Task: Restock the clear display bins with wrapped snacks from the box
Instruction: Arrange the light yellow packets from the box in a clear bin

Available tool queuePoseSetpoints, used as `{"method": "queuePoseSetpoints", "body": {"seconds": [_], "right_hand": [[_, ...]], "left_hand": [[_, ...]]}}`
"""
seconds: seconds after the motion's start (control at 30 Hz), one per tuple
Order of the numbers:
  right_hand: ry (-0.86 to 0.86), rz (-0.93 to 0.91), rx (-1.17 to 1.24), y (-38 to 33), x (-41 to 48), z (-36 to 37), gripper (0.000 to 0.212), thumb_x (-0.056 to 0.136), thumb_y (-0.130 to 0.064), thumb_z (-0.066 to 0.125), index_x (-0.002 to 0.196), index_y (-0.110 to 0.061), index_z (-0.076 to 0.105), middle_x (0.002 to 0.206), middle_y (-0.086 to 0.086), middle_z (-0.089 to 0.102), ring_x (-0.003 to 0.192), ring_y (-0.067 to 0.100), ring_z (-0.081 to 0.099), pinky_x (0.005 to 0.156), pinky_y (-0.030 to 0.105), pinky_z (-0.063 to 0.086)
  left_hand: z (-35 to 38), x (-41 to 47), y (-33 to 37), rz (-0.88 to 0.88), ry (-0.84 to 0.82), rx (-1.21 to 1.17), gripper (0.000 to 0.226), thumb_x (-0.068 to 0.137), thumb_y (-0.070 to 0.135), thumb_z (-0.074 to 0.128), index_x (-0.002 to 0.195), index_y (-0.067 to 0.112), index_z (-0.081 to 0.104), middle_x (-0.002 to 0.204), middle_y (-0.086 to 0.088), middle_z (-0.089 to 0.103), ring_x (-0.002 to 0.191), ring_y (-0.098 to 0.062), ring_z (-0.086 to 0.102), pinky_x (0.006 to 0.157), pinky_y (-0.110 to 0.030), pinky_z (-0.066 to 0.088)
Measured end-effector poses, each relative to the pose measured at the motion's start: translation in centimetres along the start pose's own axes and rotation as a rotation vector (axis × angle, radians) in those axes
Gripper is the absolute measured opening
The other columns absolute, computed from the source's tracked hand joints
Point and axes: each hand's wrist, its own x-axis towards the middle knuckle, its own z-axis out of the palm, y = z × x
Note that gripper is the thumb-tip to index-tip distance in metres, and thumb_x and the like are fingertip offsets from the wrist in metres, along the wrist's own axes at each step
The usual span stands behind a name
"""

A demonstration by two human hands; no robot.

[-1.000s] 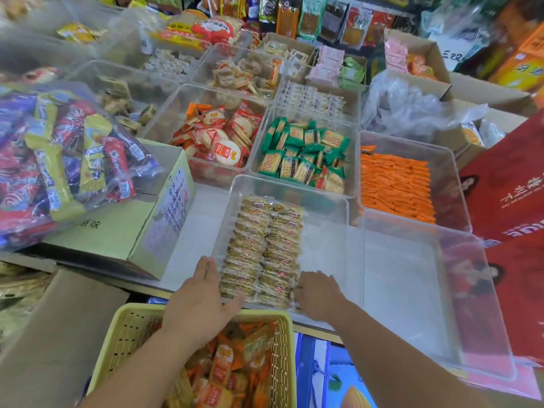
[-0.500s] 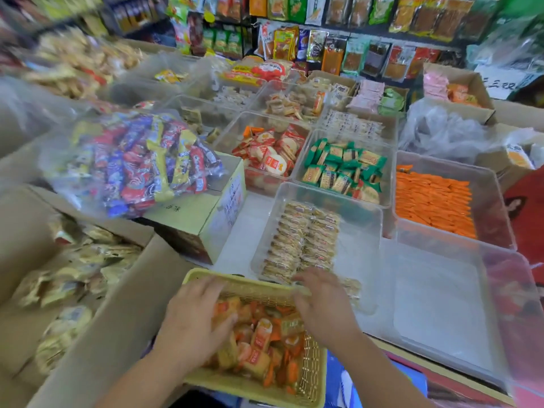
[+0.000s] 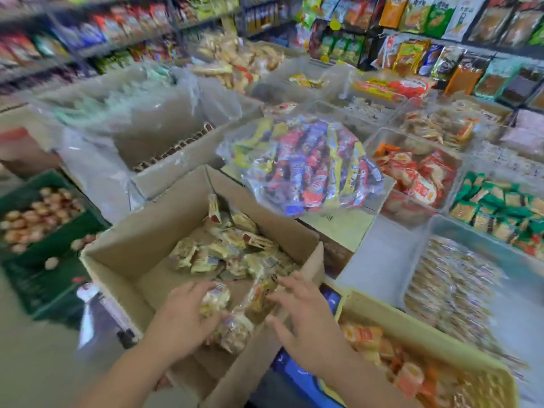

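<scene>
The person worked low in the view, at about six o'clock, with both hands inside the open cardboard box (image 3: 132,251). The left hand (image 3: 185,316) had its fingers and thumb curled round a few of the wrapped snacks (image 3: 229,254). The right hand (image 3: 306,319) lay with fingers spread and nearly straight against the same clump, gripping nothing of its own, though motion blur left that contact uncertain. To gather well, the two hands would best close toward each other and scoop a loose bundle from beneath. The slick wrappers looked likely to slide out of a one-sided grasp. The bundle would then need lifting clear of the box's right flap.

The box held a pale heap of packets piled toward its one o'clock corner. At three o'clock stood the clear bin (image 3: 477,240), with neat rows of like packets in its left part. At five o'clock a yellow basket (image 3: 418,337) carried orange packs. At twelve o'clock a clear bag of bars (image 3: 309,163) lay on a closed carton. At nine o'clock a green crate (image 3: 59,278) held round pale goods.
</scene>
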Motion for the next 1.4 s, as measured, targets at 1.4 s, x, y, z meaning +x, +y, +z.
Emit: {"method": "queuePoseSetpoints", "body": {"seconds": [1.4], "right_hand": [[-0.188, 0.271, -0.087, -3.5, 3.4, 3.2, 0.043, 0.092, -0.056, 0.045, 0.132, -0.043, 0.057, 0.160, -0.019, 0.021, 0.151, 0.009, -0.018, 0.118, 0.061, 0.020]], "left_hand": [[2.9, 15.4, -0.8, 0.455, -1.070, 0.465, 0.057, 0.063, 0.044, 0.094, 0.105, 0.022, 0.062, 0.089, 0.011, 0.062, 0.081, -0.013, 0.062, 0.066, -0.029, 0.051]]}}
